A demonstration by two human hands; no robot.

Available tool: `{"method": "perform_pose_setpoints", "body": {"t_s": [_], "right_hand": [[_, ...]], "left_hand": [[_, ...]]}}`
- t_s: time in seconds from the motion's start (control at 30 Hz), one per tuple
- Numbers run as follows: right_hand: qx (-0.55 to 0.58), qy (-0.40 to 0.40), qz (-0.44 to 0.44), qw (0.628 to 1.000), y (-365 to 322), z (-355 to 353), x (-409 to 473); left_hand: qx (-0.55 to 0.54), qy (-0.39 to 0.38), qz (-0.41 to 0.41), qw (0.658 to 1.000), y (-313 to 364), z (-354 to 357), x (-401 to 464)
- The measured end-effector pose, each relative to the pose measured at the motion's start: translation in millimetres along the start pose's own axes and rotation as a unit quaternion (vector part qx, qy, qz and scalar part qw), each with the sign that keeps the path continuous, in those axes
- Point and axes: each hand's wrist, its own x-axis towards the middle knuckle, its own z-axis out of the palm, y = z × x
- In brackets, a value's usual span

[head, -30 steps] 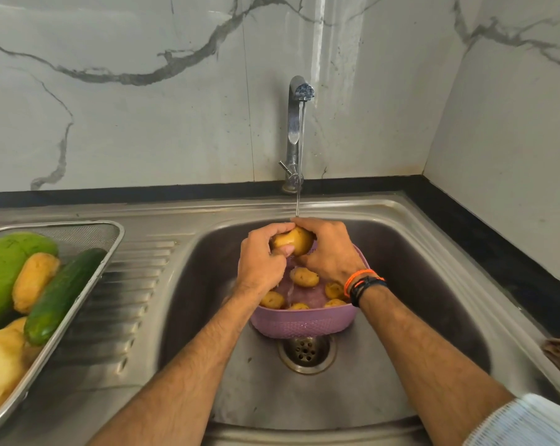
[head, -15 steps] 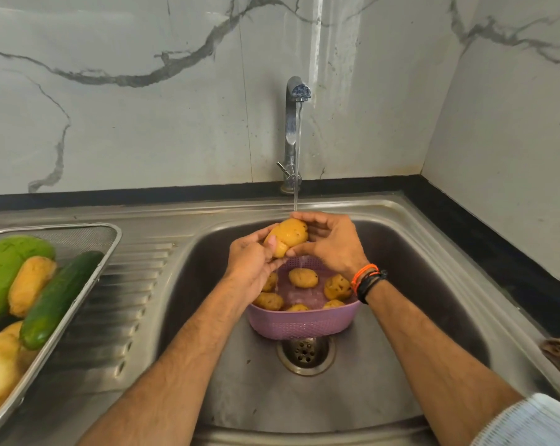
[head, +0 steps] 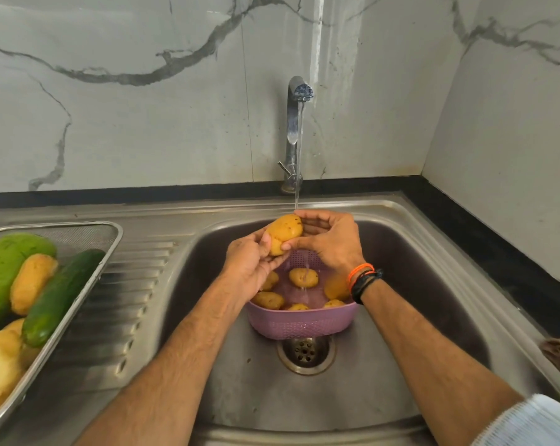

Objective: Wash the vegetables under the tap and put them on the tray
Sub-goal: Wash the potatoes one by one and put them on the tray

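Both hands hold one yellow potato (head: 284, 232) over the sink, just left of the running stream from the tap (head: 295, 130). My left hand (head: 251, 265) cups it from below with curled fingers. My right hand (head: 331, 238) grips its right end with thumb and fingers. Under them a purple perforated basket (head: 301, 323) sits in the sink bowl with several more potatoes (head: 303, 277) in it; water falls into it. The steel mesh tray (head: 109, 249) on the left drainboard carries a cucumber (head: 60, 294), a large green vegetable (head: 5, 268) and potatoes (head: 31, 283).
The steel sink (head: 417, 284) has its drain (head: 305, 350) just in front of the basket. A ribbed drainboard (head: 127, 300) lies between tray and bowl. Marble walls close the back and right, with a black counter strip (head: 484, 249) along them.
The potato and both hands rose from just above the basket and shifted slightly left, out from under the stream. The water now falls past the potato into the basket.
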Motion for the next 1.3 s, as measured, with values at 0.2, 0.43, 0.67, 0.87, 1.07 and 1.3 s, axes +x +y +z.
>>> {"method": "perform_pose_setpoints", "body": {"t_s": [0.2,0.43,0.67,0.87,1.07,1.3], "right_hand": [[-0.021,-0.094,0.004,0.995,-2,-7,2],[-0.023,0.019,0.027,0.999,-1,-2,0],[-0.056,0.016,0.013,0.998,2,7,1],[-0.131,-0.031,0.008,0.991,-5,13,-6],[-0.104,0.058,0.003,0.993,-11,15,-12],[-0.111,-0.009,0.041,0.993,-10,16,-8]], "left_hand": [[0.043,-0.023,0.008,0.999,0,1,-2],[-0.007,0.011,-0.013,1.000,-3,3,3],[-0.084,-0.009,-0.064,0.994,-10,6,-2],[-0.098,-0.002,-0.067,0.993,-11,5,-2],[-0.113,0.019,-0.064,0.991,-11,6,-1],[-0.075,0.011,-0.030,0.997,-13,11,-5]]}}
